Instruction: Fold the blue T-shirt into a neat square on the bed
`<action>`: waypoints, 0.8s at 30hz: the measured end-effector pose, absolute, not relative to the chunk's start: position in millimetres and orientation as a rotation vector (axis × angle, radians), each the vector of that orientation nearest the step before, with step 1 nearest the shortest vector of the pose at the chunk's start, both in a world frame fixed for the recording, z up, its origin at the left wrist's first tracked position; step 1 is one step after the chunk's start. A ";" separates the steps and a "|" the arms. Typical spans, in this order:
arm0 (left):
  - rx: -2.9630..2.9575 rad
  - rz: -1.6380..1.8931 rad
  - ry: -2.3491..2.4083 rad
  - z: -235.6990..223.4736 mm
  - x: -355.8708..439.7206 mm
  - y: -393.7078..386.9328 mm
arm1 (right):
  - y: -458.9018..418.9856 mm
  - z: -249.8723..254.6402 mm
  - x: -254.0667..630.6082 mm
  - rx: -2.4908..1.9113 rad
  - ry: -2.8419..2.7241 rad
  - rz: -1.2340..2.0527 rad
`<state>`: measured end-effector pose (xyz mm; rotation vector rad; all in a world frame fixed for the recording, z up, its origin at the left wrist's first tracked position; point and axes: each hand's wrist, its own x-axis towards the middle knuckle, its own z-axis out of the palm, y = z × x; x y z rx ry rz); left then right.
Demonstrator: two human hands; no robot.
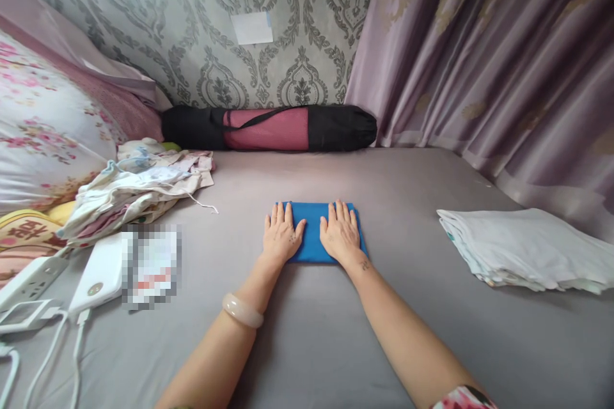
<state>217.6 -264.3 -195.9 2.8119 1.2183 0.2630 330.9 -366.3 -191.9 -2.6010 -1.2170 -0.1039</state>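
Left hand [282, 234] and right hand [341, 233] rest (palms down) on blue cloth [313, 234].

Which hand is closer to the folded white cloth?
Right. The right hand lies left of the folded white cloth; the left hand lies farther left, both on the blue cloth.
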 end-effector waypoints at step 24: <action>2.910 0.295 1.105 -204.2 218.5 -259.3 | -376.8 -193.8 346.4 -2.680 -1.142 0.007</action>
